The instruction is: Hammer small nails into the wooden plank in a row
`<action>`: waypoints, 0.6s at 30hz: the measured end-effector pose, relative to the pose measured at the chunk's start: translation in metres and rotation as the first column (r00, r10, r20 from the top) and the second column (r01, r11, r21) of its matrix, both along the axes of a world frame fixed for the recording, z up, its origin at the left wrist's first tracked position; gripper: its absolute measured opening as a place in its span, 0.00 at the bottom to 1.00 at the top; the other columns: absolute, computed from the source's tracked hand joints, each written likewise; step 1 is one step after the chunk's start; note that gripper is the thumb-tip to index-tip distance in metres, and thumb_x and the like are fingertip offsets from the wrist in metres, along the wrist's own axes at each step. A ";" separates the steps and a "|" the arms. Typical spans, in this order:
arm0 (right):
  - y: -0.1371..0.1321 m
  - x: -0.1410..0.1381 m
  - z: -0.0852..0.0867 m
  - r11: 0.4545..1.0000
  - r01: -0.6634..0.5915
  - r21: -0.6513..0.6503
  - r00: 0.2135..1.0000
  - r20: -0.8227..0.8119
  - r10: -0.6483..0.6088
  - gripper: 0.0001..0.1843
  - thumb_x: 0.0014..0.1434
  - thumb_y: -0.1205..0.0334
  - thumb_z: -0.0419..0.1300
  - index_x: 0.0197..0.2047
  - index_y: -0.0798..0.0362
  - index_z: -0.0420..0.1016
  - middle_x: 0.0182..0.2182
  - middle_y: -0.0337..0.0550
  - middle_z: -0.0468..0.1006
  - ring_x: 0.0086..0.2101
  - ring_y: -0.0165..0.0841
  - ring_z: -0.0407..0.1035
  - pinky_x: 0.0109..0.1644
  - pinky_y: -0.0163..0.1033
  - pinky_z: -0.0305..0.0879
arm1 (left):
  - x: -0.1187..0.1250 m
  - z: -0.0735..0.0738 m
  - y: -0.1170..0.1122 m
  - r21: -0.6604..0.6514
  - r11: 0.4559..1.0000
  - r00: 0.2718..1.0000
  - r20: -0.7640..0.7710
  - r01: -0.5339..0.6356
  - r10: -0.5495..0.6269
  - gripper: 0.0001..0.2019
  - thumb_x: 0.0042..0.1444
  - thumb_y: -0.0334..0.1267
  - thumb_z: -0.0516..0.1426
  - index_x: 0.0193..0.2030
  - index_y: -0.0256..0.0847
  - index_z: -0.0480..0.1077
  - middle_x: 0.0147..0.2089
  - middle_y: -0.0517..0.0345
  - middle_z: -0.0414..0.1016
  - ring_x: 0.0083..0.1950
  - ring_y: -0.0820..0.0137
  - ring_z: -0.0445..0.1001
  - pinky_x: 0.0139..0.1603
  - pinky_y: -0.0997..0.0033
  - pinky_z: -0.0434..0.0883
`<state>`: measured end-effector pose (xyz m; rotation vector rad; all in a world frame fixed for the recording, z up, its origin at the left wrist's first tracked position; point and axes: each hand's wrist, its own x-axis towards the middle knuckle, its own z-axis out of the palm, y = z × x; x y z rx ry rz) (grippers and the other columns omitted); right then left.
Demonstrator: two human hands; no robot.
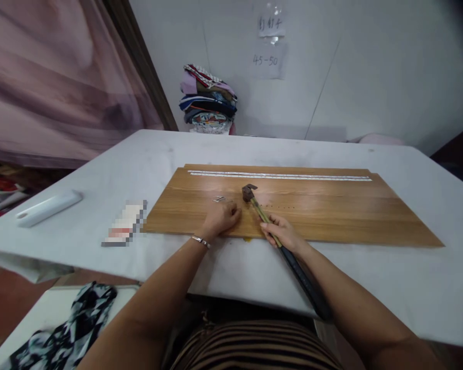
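My right hand is wrapped round the handle of a hammer, partway along its shaft. Its dark metal head hangs just over the wooden board, close to the fingers of my left hand. Those left fingers are pinched together low on the board, and what they hold, if anything, is too small to make out. A few loose nails lie just beyond my left knuckles. To the right of the hammer head, a row of small dark dots runs along the wooden board.
Two white measuring strips lie along the board's far edge. A white elongated object and a pixelated item rest on the white-covered table at left. Folded cloths are stacked by the wall.
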<state>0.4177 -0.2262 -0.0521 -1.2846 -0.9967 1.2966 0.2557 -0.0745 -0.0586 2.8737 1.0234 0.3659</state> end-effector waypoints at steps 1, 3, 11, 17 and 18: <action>0.000 0.000 0.000 1.000 0.004 -0.014 1.000 0.005 -0.004 0.13 0.53 0.53 0.57 0.35 0.53 0.63 0.14 0.27 0.63 0.11 0.21 0.53 0.14 0.28 0.48 | 0.000 0.000 0.000 0.001 1.000 1.000 0.002 -0.001 0.001 0.17 0.59 0.44 0.48 0.26 0.39 0.71 0.30 0.53 0.74 0.31 0.69 0.67 0.31 0.69 0.56; -0.001 -0.001 0.002 0.999 0.017 -0.034 1.000 0.010 -0.016 0.14 0.52 0.53 0.58 0.35 0.53 0.63 0.13 0.27 0.63 0.11 0.21 0.52 0.14 0.28 0.48 | 0.000 -0.001 -0.001 -0.001 1.000 1.000 -0.004 -0.006 0.006 0.17 0.58 0.44 0.48 0.26 0.39 0.71 0.31 0.52 0.74 0.31 0.69 0.68 0.31 0.69 0.57; -0.004 0.000 0.003 0.999 -0.008 -0.038 1.000 0.021 0.009 0.16 0.53 0.51 0.58 0.38 0.54 0.64 0.12 0.27 0.62 0.12 0.22 0.52 0.15 0.28 0.48 | 0.000 0.000 -0.004 -0.035 0.999 1.000 -0.012 -0.024 0.024 0.17 0.58 0.44 0.48 0.29 0.39 0.73 0.33 0.51 0.76 0.34 0.67 0.70 0.36 0.68 0.62; -0.002 0.001 -0.003 0.999 -0.001 -0.053 1.000 0.021 0.002 0.16 0.52 0.49 0.58 0.36 0.54 0.64 0.12 0.27 0.62 0.11 0.22 0.51 0.15 0.28 0.48 | 0.000 0.001 -0.004 -0.050 0.999 1.000 0.001 -0.018 0.018 0.16 0.58 0.44 0.48 0.29 0.39 0.72 0.34 0.50 0.76 0.35 0.66 0.71 0.38 0.67 0.63; -0.001 0.001 -0.003 0.999 0.000 -0.047 1.000 0.022 0.001 0.17 0.52 0.49 0.58 0.36 0.54 0.64 0.13 0.28 0.63 0.11 0.22 0.52 0.15 0.29 0.48 | 0.000 0.000 -0.004 -0.057 0.998 1.000 0.006 -0.021 0.021 0.16 0.58 0.44 0.48 0.29 0.39 0.72 0.34 0.50 0.76 0.35 0.66 0.71 0.38 0.67 0.63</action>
